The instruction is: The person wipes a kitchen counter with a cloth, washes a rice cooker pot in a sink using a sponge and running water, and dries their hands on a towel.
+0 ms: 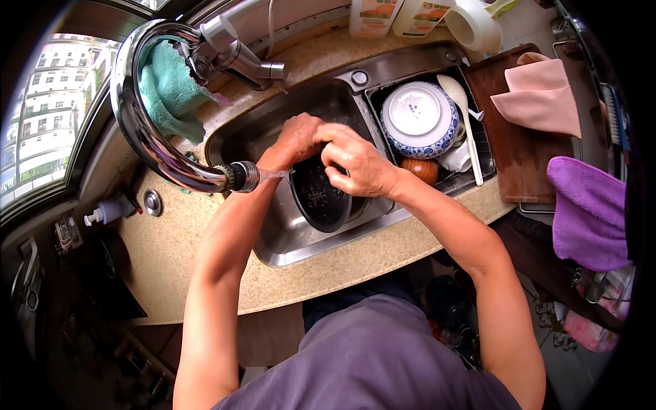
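Both hands are over the left basin of a stainless steel sink [287,256]. My left hand [302,134] is bent at the wrist, its fingers mostly hidden. My right hand [356,161] is curled, its fingertips meeting my left hand. Whether either hand grips anything cannot be told. Just below them a black cooking pot [320,202] with level marks inside leans tilted in the basin. Water runs from the chrome gooseneck faucet [245,177] past my left forearm toward the pot.
On the right, a dish rack [448,189] holds an upturned blue-and-white bowl [415,110], a white spoon [461,110] and a wooden bowl [421,170]. Beyond it lie a brown cutting board [517,164] and pink cloth [543,97]. A teal towel [169,87] hangs by the faucet.
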Motion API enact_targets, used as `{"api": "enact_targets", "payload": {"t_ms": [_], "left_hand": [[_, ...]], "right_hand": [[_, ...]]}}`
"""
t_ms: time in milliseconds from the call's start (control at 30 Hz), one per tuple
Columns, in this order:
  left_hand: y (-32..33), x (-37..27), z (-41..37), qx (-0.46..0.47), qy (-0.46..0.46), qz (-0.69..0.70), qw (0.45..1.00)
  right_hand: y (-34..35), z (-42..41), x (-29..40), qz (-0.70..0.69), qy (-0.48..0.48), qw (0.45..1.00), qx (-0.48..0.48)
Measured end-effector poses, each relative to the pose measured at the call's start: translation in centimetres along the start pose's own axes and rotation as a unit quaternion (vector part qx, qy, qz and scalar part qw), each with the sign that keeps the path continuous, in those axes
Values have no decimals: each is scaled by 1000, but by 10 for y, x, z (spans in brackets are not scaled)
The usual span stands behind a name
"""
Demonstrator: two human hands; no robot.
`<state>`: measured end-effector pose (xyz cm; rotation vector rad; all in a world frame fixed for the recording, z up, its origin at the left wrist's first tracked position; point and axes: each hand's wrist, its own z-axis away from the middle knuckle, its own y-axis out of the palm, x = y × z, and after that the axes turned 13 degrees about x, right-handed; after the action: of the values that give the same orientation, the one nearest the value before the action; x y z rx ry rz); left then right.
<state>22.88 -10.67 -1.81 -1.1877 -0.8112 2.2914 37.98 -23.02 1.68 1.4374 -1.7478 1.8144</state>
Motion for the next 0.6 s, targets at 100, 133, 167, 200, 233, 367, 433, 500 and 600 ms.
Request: {"api": "enact_targets", "payload": {"t_ms": [100,133,167,200,233,367,433,500,600], "left_hand": [[23,-3,23,-40,-167,-79,982],[33,-6,30,-45,-226,-97,968],[45,-11,37,-40,-254,-97,961],[53,-14,45,-83,-236,-91,964],[57,-16,49,-125,-215,-83,965],[76,-1,70,-142,-288,-39,946],[94,-7,89,-155,-356,2,922],[96,-13,103,-177,-355,49,917],[90,9,113,-177,-368,140,902]], "right_hand": [[22,21,-26,-5,308,949,59],[26,13,-35,32,337,934,115],[36,3,-40,67,364,913,170],[54,-8,-40,113,334,923,155],[73,-17,-37,160,306,928,138],[111,-46,-35,216,198,952,89],[121,-52,-40,207,222,945,123],[135,-62,-27,241,149,947,153],[134,-84,-20,229,92,956,156]]}}
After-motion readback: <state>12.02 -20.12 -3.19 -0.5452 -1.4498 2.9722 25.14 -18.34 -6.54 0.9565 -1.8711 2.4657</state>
